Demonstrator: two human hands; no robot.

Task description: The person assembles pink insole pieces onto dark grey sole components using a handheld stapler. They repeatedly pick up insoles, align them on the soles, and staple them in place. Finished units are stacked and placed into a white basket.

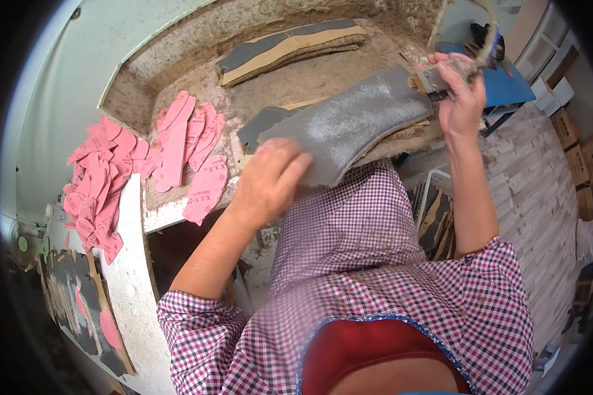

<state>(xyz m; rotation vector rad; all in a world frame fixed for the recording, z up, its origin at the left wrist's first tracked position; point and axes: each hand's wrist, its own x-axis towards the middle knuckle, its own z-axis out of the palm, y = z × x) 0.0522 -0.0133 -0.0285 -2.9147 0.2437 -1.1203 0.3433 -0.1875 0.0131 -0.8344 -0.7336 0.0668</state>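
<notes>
A long, curved grey sheet (359,122) with whitish, powdery-looking patches on its face slants across the work surface in front of me. My left hand (270,179) is closed on its lower left end, fingers curled over the edge and slightly blurred. At the sheet's upper right end, my right hand (463,99) grips a metal spray gun (435,80) with a hose rising from it. Its front end is close to the sheet; whether they touch I cannot tell. Under the grey sheet lie more grey and tan pieces (260,125), partly covered.
A stack of grey and tan sheets (290,49) lies at the back of the stained, walled bench (257,95). Pink sole-shaped pieces (92,191) are heaped at the left. A basket (435,178) of cut pieces stands below right; a blue table (517,92) and cardboard boxes (576,164) are farther right.
</notes>
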